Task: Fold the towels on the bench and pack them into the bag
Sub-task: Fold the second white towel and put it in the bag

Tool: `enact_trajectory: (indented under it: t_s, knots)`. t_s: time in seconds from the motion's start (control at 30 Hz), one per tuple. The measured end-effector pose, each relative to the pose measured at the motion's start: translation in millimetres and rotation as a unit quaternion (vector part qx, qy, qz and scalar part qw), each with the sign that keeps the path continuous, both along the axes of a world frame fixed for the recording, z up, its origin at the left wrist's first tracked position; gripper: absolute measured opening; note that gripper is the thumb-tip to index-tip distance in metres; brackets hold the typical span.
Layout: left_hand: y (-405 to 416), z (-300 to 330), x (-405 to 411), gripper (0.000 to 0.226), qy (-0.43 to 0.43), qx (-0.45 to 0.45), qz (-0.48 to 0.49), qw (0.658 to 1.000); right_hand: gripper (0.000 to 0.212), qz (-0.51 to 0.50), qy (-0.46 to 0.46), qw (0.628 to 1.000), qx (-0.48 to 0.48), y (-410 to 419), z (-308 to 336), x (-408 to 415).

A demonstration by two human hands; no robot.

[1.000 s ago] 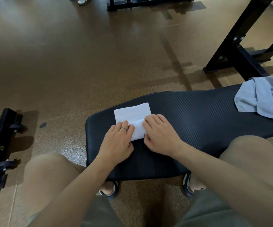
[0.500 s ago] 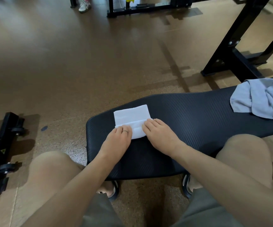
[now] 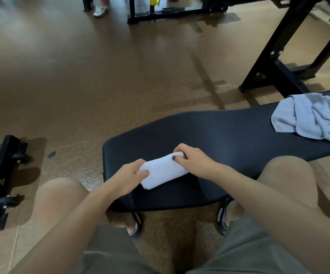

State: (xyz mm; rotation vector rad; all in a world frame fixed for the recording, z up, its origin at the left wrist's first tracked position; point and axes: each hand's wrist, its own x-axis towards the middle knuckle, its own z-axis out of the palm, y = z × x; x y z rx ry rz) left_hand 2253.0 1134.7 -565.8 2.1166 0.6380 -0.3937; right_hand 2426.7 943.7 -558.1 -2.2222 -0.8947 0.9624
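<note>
White towel point(image 3: 163, 172), folded small, lying near the table's point(image 3: 229, 135) front end; left hand point(image 3: 129, 177) gripping one end, right hand point(image 3: 192, 160) pinching the other. Grey towel point(image 3: 310, 117) lying crumpled, well apart.

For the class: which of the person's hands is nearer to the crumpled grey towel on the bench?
Right. The right hand grips the white towel's end on the side towards the grey towel; the left hand grips the opposite end, farther away.
</note>
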Motion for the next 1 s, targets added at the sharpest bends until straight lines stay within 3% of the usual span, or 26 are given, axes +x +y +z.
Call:
enact_trajectory:
  t_s: [0.17, 0.27, 0.37, 0.47, 0.57, 0.7, 0.83, 0.9, 1.0]
  knots:
    - [-4.2, -2.7, 14.9, 0.018, 0.022, 0.063, -0.002, 0.998, 0.022, -0.032, 0.007, 0.999, -0.036, 7.6, -0.2, -6.4]
    - [-8.3, -0.4, 20.8, 0.019, 0.056, 0.141, -0.061, 0.987, 0.021, -0.042, 0.019, 0.997, -0.054, 2.3, -4.6, -10.4]
    - [-19.6, -0.7, 29.7, 0.046, -0.002, 0.309, -0.155, 0.938, 0.019, -0.076, 0.05, 0.994, -0.053, -5.3, -10.6, -16.0]
    - [-33.5, -1.0, 34.2, 0.06, -0.093, 0.352, -0.269, 0.892, 0.018, -0.108, 0.062, 0.991, -0.037, -14.2, -14.1, -23.9]
    - [-43.7, -10.1, 25.2, 0.055, -0.166, 0.418, -0.348, 0.823, 0.016, -0.15, 0.055, 0.987, -0.006, -20.2, -19.6, -34.3]
    - [-58.9, -13.3, 11.7, 0.052, -0.161, 0.369, -0.327, 0.855, 0.014, -0.212, -0.011, 0.976, 0.055, -24.3, -24.9, -50.7]
    - [-58.4, -23.6, 10.6, 0.069, -0.142, 0.392, -0.332, 0.846, 0.027, -0.239, -0.103, 0.964, 0.05, -23.4, -25.8, -80.6]
    - [-54.2, -24.2, 17.4, 0.062, -0.149, 0.389, -0.318, 0.852, 0.041, -0.192, -0.199, 0.961, 0.021, -25.5, -24.9, -95.2]
    - [-56.4, -19.8, 23.3, 0.059, -0.141, 0.381, -0.316, 0.858, 0.069, -0.057, -0.269, 0.961, -0.005, -37.1, -22.3, -106.8]
